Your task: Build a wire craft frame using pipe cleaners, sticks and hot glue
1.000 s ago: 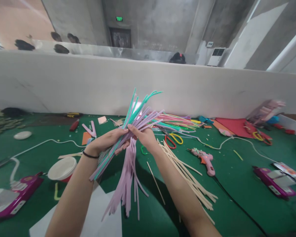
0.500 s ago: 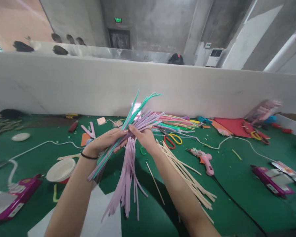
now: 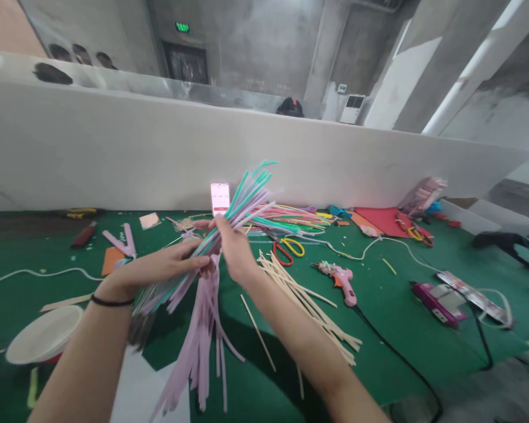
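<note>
My right hand (image 3: 233,247) is closed around a bundle of lilac and teal pipe cleaners (image 3: 248,197), whose tips fan up and to the right. My left hand (image 3: 183,258) grips the same bundle lower down, its fingers partly hidden behind the stems. A thicker bunch of lilac pipe cleaners (image 3: 203,341) hangs from between the hands towards the table, its top hidden by the fingers. Beyond my right hand lies a pile of pink, green and other coloured pipe cleaners (image 3: 291,217).
Scissors (image 3: 288,249) and pale sticks (image 3: 308,305) lie right of my hands, beside a pink glue gun (image 3: 341,281) with a black cord. A phone (image 3: 220,198) leans against the white partition (image 3: 335,153). At left stands a white bowl (image 3: 44,335).
The view has turned right, so the table things appear further left. My left hand has moved lower along the bundle, and the teal and lilac tips are closer together.
</note>
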A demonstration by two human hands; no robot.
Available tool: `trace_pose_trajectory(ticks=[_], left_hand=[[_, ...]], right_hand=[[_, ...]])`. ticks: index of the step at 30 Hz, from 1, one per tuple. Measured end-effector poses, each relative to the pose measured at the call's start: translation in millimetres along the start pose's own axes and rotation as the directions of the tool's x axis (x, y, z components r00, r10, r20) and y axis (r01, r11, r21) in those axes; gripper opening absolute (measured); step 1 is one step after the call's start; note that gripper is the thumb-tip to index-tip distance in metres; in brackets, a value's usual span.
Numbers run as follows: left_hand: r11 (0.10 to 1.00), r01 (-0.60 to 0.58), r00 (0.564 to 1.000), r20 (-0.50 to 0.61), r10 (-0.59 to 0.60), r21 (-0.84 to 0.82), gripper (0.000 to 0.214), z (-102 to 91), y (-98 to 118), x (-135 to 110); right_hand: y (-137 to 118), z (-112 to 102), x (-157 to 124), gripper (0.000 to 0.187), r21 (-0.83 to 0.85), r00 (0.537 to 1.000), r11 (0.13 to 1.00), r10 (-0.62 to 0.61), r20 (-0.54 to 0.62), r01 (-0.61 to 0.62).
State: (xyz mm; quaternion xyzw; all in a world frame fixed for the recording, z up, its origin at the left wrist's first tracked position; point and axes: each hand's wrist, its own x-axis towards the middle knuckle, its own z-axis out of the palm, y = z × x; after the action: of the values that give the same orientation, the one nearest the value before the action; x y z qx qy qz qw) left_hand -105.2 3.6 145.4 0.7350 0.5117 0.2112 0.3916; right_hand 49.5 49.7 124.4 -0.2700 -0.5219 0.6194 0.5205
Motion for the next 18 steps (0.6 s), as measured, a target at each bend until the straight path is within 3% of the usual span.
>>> trace_pose_trajectory(ticks=[3, 5, 6, 7, 9, 10, 12, 14, 18], left_hand=[[0.995, -0.030, 0.997, -0.068, 0.024, -0.095, 0.045, -3.2, 3.4, 3.0], [0.980, 0.005, 0.992, -0.121, -0.030, -0.200, 0.050, -8.1, 1.3, 3.9], [0.973, 0.024, 0.986, -0.153, -0.061, -0.230, 0.050, -10.8, -0.7, 4.8], [0.970, 0.038, 0.979, -0.184, -0.083, -0.239, 0.050, -13.4, -3.0, 6.3], [0.975, 0.052, 0.971, -0.218, -0.100, -0.214, 0.047, -17.7, -8.5, 12.0], [0.979, 0.056, 0.972, -0.214, -0.098, -0.195, 0.046, -19.3, -11.5, 16.3], [0.986, 0.059, 0.982, -0.170, -0.086, -0.154, 0.043, -21.4, -17.1, 27.5], [0.989, 0.071, 0.991, -0.104, -0.085, -0.127, 0.043, -22.3, -21.0, 40.7], [0.994, 0.074, 0.997, -0.031, -0.076, -0.079, 0.045, -21.7, -21.3, 67.8]], right_hand=[[-36.5, -35.2, 48.4, 0.040, -0.172, 0.998, 0.983, -0.054, 0.040, 0.060], [-55.8, -69.5, 89.5, 0.045, -0.436, 0.992, 0.891, -0.102, 0.072, 0.123], [-60.9, -88.6, 109.3, 0.047, -0.609, 0.989, 0.779, -0.116, 0.088, 0.146], [-62.5, -108.2, 126.9, 0.048, -0.785, 0.988, 0.601, -0.117, 0.102, 0.152], [-55.6, -146.0, 151.7, 0.046, -0.986, 0.990, 0.089, -0.030, 0.137, 0.139], [-48.2, -163.0, 158.4, 0.042, -0.991, 0.991, -0.009, 0.014, 0.131, 0.131], [-28.7, -190.5, 161.7, 0.037, -0.983, 0.987, -0.125, 0.099, 0.124, 0.136], [-7.5, -208.0, 156.9, 0.041, -0.968, 0.975, -0.185, 0.171, 0.140, 0.172], [26.0, -217.0, 144.4, 0.055, -0.931, 0.951, -0.276, 0.261, 0.168, 0.240]])
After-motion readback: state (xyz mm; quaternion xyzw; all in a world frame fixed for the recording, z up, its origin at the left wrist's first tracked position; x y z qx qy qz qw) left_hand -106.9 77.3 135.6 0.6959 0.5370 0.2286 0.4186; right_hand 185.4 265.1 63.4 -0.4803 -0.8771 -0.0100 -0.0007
